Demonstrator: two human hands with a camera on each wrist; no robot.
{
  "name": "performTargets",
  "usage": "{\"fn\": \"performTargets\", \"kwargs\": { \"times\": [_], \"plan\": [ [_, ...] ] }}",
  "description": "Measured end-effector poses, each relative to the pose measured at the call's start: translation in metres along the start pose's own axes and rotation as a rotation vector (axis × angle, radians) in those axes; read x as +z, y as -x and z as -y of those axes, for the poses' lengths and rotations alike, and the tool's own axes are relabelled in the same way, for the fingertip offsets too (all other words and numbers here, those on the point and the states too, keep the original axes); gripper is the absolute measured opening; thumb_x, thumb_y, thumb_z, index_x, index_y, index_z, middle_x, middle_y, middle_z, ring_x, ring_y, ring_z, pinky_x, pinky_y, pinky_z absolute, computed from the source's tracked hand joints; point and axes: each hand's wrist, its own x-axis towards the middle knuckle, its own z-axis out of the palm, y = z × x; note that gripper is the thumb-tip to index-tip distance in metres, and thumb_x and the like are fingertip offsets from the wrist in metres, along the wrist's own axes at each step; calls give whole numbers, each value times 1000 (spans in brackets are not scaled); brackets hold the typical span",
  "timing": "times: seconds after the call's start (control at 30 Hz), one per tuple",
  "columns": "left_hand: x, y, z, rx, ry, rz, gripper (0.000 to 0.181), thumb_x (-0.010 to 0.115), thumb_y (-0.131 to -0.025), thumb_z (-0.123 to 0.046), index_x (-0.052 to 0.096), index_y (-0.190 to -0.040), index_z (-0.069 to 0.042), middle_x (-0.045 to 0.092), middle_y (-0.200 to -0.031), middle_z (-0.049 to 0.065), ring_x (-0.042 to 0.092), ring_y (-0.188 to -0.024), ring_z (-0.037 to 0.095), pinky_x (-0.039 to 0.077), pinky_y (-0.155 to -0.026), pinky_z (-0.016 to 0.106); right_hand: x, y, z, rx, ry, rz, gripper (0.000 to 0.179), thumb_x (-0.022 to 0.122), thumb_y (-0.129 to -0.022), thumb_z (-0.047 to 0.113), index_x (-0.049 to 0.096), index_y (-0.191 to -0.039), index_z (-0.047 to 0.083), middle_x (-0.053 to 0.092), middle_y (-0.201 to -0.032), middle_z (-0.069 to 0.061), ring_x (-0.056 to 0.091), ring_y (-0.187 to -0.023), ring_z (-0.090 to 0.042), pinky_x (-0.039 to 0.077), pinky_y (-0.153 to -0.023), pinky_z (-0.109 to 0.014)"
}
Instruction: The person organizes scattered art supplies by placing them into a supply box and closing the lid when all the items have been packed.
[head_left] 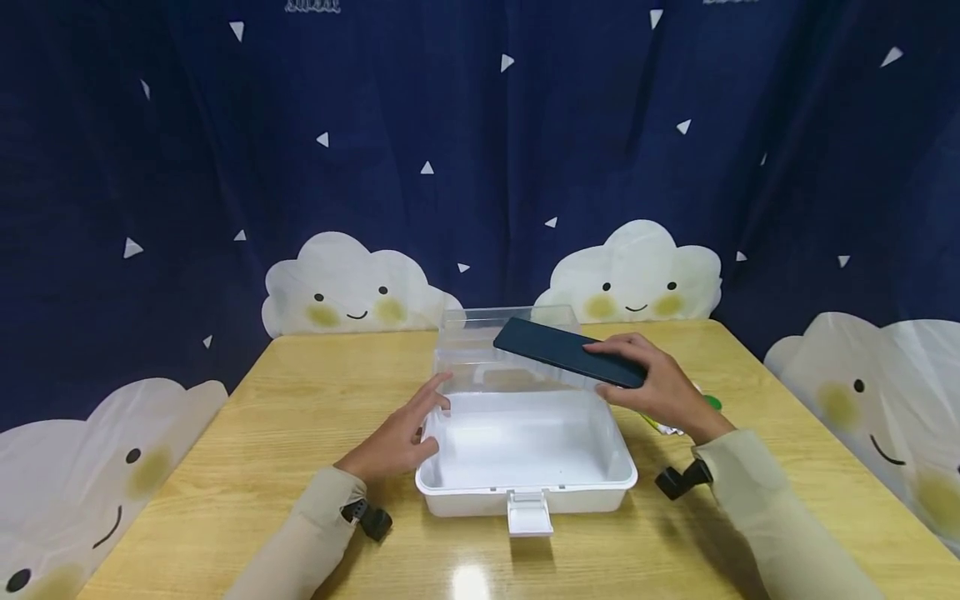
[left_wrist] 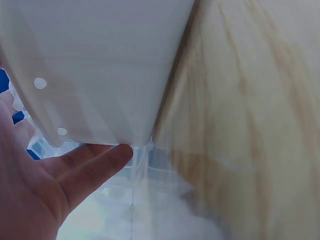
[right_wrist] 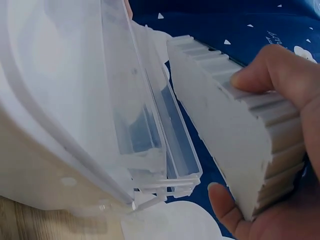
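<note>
A white plastic box (head_left: 525, 502) stands on the table with its clear lid (head_left: 480, 379) swung back. At its left rear corner my left hand (head_left: 401, 433) has its fingers spread against the rim, one of them stretching toward the lid. In the left wrist view, fairly straight fingers (left_wrist: 95, 172) touch the box's edge. My right hand (head_left: 660, 387) grips one end of a whiteboard eraser (head_left: 562, 346), thumb on one side and fingers on the other. Dark on its back, the eraser tilts above the box's right rear side; its pale ridged pad (right_wrist: 220, 135) shows in the right wrist view.
Behind my right wrist, a small item with green and white parts (head_left: 712, 402) lies partly hidden on the wooden table (head_left: 345, 367). The box's latch (head_left: 529, 512) hangs down in front. A dark blue curtain (head_left: 480, 167) with clouds closes off the back.
</note>
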Motion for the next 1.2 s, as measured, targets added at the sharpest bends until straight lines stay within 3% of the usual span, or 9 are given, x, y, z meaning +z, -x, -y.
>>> {"fn": "performTargets", "kwargs": {
  "times": [0.17,0.33,0.37,0.5,0.73,0.87,1.07,1.2],
  "plan": [
    [2,1,-1,-7,-5,-8,42,57,-84,0,46,-121,-18,11,-160,-12,46,-65,16,45,-59,27,1,2,4,-2,-26,40,51,79,-79,27,62,-126,33,50,-130,4,49,-112,-20,41,-90,-46],
    [1,1,-2,-7,-18,4,41,57,-85,-2,46,-122,-16,10,-160,-12,48,-71,13,46,-61,27,3,3,6,-16,-48,76,51,80,-78,28,62,-125,34,50,-132,6,47,-118,-19,40,-94,-49],
    [1,1,-2,-10,-21,6,41,57,-85,-2,46,-122,-16,10,-160,-12,46,-65,14,46,-60,27,3,3,5,-19,-53,86,51,80,-78,27,62,-125,34,50,-133,6,46,-119,-19,40,-94,-50],
    [2,2,-2,-24,-11,9,42,57,-85,-1,46,-122,-16,9,-160,-14,49,-71,12,48,-63,28,4,4,6,-35,-69,121,52,80,-78,27,61,-126,32,49,-135,4,44,-122,-20,38,-96,-52],
    [2,2,-2,-16,-28,3,43,57,-84,-1,45,-119,-23,10,-160,-14,39,-57,8,44,-56,26,4,5,7,-64,-98,163,49,80,-79,25,62,-124,32,47,-139,-1,38,-130,-22,32,-101,-59],
    [1,1,-1,-4,-28,9,42,57,-84,-1,45,-120,-20,9,-160,-14,38,-55,7,43,-55,25,4,6,8,-75,-104,195,49,79,-80,26,62,-125,32,45,-142,-5,33,-134,-24,31,-101,-61],
    [1,1,0,17,-26,4,41,56,-83,0,46,-121,-12,10,-160,-12,36,-54,7,41,-53,25,4,8,11,-77,-114,253,48,78,-80,25,62,-124,34,45,-141,0,38,-129,-22,42,-95,-48],
    [1,1,-1,16,-35,2,42,56,-83,-1,45,-120,-17,11,-160,-12,36,-53,6,41,-53,25,4,8,14,-91,-140,293,47,77,-81,23,63,-125,32,44,-141,2,42,-125,-24,46,-91,-36]
  ]
}}
